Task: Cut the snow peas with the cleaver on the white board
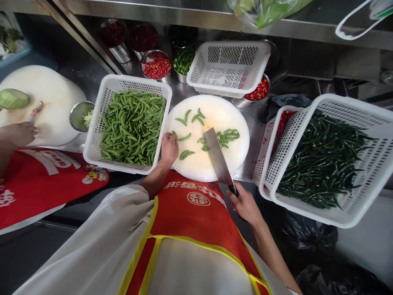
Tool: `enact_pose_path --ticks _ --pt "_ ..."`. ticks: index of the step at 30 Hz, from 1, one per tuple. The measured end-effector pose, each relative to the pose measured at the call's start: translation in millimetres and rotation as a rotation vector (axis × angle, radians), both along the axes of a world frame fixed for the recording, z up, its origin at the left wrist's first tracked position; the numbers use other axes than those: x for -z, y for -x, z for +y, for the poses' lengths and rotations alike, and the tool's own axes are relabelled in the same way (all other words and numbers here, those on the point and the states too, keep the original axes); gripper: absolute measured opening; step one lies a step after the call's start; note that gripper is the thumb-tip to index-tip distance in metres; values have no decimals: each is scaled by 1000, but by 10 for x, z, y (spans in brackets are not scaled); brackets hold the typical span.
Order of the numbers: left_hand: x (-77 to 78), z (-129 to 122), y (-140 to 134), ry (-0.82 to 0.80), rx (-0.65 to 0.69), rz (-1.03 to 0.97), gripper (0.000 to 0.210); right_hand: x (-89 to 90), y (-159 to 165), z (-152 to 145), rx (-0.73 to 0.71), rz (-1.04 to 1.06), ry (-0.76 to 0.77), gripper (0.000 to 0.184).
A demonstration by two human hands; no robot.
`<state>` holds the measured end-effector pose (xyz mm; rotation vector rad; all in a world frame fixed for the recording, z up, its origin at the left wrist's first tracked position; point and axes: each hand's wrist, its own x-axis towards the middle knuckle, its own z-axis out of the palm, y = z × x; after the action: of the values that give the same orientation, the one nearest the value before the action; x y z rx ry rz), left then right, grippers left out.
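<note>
My right hand [245, 201] is wrapped round the dark handle of a cleaver [218, 155]. Its broad blade lies over the round white cutting board [211, 166], against a small heap of cut snap peas [227, 137]. Several whole snap pea pods [186, 155] lie loose on the board's left half. At the board's left edge, my left hand [170, 149] has its fingers closed at the end of a snap pea pod [183, 138]; the fingertips are partly hidden. Just left of that hand stands a white basket [87, 151] full of snap peas [132, 127].
Behind the board are an empty white basket [229, 88] and metal pots of chopped red chillies [157, 67] and green chillies [183, 61]. Dark green chillies [322, 159] fill a tilted basket [330, 102] at right. A co-worker's hand [18, 133] rests at another board [58, 102].
</note>
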<state>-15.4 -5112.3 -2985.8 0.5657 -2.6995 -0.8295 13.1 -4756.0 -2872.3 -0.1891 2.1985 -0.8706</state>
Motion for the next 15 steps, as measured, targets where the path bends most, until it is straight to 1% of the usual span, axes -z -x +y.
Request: enact_pose_path --ticks 2,4,6,8,10,12,15 --pt "11 -80 142 -20 13 18 29 -21 43 12 10 6 -6 30" --pt "18 -168 283 -27 60 14 35 -47 67 19 20 1 -2 29" --pt "19 -234 399 -30 150 -3 37 -64 70 24 29 2 6 27" --pt "11 -254 476 -37 270 -19 33 -67 54 30 31 21 15 27" --pt "-4 -224 501 -36 392 -34 23 -60 28 37 25 38 23 28" --pt "-17 -169 469 -31 481 -50 16 -49 -2 42 13 35 38 30" --pt "-11 -96 311 -34 518 -51 15 -28 -37 32 -26 0 75 33"
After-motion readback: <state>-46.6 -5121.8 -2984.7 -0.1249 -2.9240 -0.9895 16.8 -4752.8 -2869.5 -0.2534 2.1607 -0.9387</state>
